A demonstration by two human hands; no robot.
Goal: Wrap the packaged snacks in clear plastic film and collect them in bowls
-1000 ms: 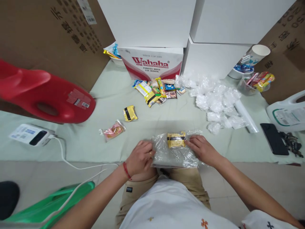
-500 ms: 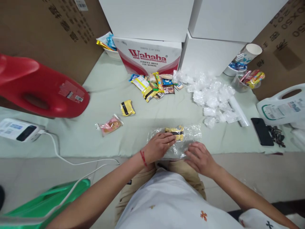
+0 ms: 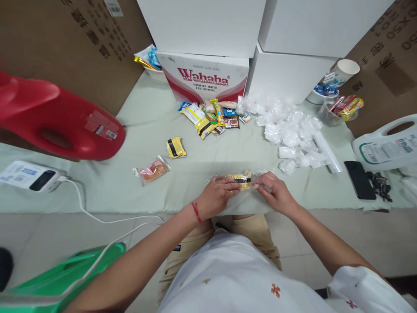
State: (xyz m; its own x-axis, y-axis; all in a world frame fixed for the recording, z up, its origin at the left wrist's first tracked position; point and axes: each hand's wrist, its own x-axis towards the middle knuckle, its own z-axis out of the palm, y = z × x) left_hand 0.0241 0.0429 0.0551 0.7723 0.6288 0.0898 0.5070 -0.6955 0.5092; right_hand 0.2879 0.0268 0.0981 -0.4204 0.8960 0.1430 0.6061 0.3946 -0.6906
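In front of me on the cloth lies a yellow snack packet [image 3: 245,179] with a dark band, wrapped in clear plastic film [image 3: 256,173]. My left hand [image 3: 219,194] is closed on the packet's left end, its fingers together over it and hiding that part. At the right end my right hand [image 3: 273,191] pinches the film with thumb and fingertips. Farther left, a similar yellow packet [image 3: 176,147] and a pink snack in a clear wrapper [image 3: 153,170] lie loose.
Mixed snack packets [image 3: 203,123] are piled before the Wahaba-style printed carton [image 3: 204,78]. Right of them sit a heap of film-wrapped bundles [image 3: 289,126] and a film roll [image 3: 327,153]. A red jug [image 3: 74,126], a white device [image 3: 29,176] with a cable, and a phone [image 3: 360,180] flank the work area.
My right hand has moved up and inward to the packet's right end and now pinches the film. The film has been folded up from the near side. My left hand stays on the packet.
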